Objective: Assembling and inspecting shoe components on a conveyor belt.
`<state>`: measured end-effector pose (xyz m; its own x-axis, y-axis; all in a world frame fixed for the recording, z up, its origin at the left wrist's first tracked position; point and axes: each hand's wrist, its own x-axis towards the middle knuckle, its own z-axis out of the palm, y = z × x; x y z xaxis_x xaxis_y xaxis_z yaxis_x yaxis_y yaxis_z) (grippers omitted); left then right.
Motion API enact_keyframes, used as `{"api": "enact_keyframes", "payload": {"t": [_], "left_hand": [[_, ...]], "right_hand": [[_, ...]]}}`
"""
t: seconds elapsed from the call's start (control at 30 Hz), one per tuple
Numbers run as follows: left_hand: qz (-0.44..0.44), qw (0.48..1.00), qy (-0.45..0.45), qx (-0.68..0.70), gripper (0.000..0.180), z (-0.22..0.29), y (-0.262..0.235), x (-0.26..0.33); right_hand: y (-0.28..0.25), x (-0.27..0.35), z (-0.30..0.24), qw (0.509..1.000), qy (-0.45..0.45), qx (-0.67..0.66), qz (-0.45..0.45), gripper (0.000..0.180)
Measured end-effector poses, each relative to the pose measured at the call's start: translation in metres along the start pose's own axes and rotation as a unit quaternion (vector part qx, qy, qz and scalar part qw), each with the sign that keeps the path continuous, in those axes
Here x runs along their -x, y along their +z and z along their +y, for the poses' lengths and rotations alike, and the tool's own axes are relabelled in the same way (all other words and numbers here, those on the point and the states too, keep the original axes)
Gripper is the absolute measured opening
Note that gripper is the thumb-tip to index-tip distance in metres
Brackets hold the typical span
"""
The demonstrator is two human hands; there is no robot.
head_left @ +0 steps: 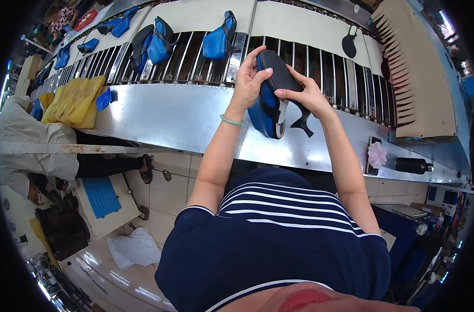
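Above the metal ledge, both of my hands hold one shoe together with its sole. My left hand (249, 82) grips the toe end, its thumb on the black sole (280, 72) and its fingers round the far side. With its thumb across the sole, my right hand (311, 96) holds the sole's other edge. A curved black heel (302, 124) sticks out from the sole below that hand. Under the sole is the blue shoe (261, 117) with a black strap; its heel end hangs apart from the sole. The palm-side fingers are partly hidden.
Beyond the metal ledge (164, 109) runs a roller conveyor carrying blue shoes (218, 40) and a loose black sole (349, 43). Yellow plastic sheets (76, 101) lie at left beside a seated co-worker (44, 119). A fringed cover (419, 67), pink scrunchie (377, 155) and black bottle (412, 166) are at right.
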<state>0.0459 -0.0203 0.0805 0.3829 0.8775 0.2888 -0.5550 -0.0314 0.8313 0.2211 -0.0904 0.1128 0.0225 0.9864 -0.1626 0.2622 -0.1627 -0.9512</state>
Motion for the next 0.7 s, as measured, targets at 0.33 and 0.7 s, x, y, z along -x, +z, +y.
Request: {"api": "enact_keyframes", "payload": {"t": [0.33, 0.7], "left_hand": [[0.173, 0.982, 0.003, 0.070, 0.025, -0.011, -0.007, -0.017], [0.235, 0.968, 0.008, 0.083, 0.038, -0.021, -0.063, -0.024]], "right_hand": [[-0.008, -0.007, 0.009, 0.982, 0.054, -0.165, -0.068, 0.089], [0.031, -0.038, 0.002, 0.972, 0.079, -0.210, -0.070, 0.087]]}}
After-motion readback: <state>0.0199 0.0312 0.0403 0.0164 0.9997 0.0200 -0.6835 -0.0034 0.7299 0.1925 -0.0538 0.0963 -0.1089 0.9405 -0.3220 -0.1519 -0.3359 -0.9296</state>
